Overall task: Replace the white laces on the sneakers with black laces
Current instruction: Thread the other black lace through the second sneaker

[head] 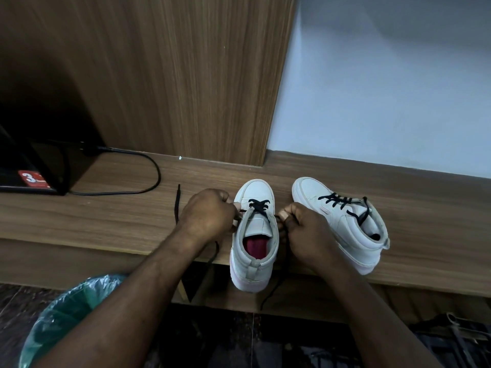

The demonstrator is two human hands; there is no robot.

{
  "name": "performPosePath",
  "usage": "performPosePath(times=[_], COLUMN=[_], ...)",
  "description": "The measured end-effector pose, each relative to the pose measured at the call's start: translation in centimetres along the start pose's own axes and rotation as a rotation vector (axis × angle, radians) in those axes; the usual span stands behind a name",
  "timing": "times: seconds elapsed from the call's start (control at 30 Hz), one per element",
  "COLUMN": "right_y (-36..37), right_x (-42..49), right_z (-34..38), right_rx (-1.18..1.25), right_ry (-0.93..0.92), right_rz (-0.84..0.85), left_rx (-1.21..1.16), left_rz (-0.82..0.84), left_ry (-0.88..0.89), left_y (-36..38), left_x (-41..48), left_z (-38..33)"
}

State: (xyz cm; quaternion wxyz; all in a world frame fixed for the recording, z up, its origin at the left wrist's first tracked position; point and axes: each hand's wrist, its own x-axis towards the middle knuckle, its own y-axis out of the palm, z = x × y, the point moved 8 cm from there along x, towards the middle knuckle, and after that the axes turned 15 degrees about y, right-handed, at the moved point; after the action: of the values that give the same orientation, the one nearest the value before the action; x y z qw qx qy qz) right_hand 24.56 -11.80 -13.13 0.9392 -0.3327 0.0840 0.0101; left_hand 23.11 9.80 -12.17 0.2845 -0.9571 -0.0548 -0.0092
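Wood-grain counter [106,221] runs along a pale wall [385,88] and a wooden panel [172,75]. The work sits at its front edge.

The half-laced sneaker [253,235] stands upright near the middle. Its toe points away from the person and its heel juts slightly over the counter's edge, so its long axis runs straight out from the body. A black lace [257,205] crosses only the lowest eyelets near the toe; the upper ones look bare.

The left hand [210,211] and right hand [303,229] flank the shoe, one on each side at the crossings. Each has its fingers curled and pinching one run of the lace. The sneaker lies directly between them and about equally close to both.

One loose end trails left across the counter; the other drops past the heel over the edge. The next eyelets lie just nearer the person than the pinch points, so each end probably feeds back toward the body.

The second sneaker [342,221], just beside the right hand, already carries black lacing.

Farther left are a cable [148,179] and a black box [26,168], with a lined bin [71,314] below.
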Motion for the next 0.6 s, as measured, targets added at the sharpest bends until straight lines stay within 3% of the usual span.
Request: performPosePath(times=[0.2, 0.4, 0.47, 0.6], right_y=[-0.2, -0.6, -1.3, -3.2], right_x=[0.0, 0.5, 0.4, -0.1], right_z=[-0.3, 0.4, 0.8, 1.2], right_rx=[0.108, 0.437, 0.362, -0.138], right_ry=[0.057, 0.079, 0.018, -0.149], right_rz=[0.041, 0.199, 0.187, -0.055], left_rx=[0.011, -0.104, -0.115, -0.264], left_rz=[0.083, 0.082, 0.092, 0.118], left_ry=[0.054, 0.034, 0.011, -0.054], left_y=[0.1, -0.4, -0.5, -0.4], left_x=[-0.4, -0.2, -0.2, -0.1], left_z=[-0.2, 0.6, 1.0, 1.4])
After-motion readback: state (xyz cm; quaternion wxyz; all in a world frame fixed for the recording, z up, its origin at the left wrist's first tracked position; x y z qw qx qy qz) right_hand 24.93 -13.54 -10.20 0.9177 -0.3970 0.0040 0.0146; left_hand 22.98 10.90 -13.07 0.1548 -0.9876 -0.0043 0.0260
